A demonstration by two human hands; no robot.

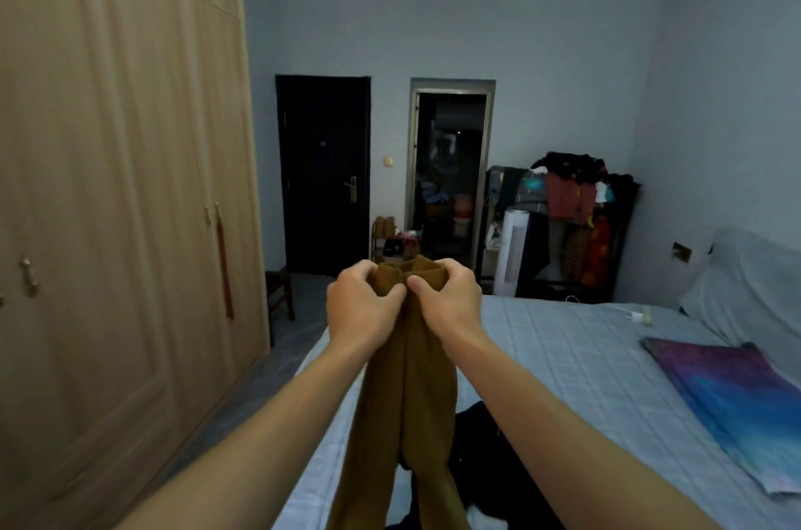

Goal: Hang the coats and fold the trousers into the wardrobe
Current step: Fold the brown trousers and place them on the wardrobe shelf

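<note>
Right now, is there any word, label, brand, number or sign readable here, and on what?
None can be read.
The brown trousers that the left hand and right hand grip show no label.
The white tower unit and the clothes on the rack are too small and dim to show any print.

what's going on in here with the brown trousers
A person holds brown trousers up, the left hand and right hand gripping the top edge side by side. The legs hang down over the bed, where dark clothes lie. The wardrobe doors are closed.
</note>
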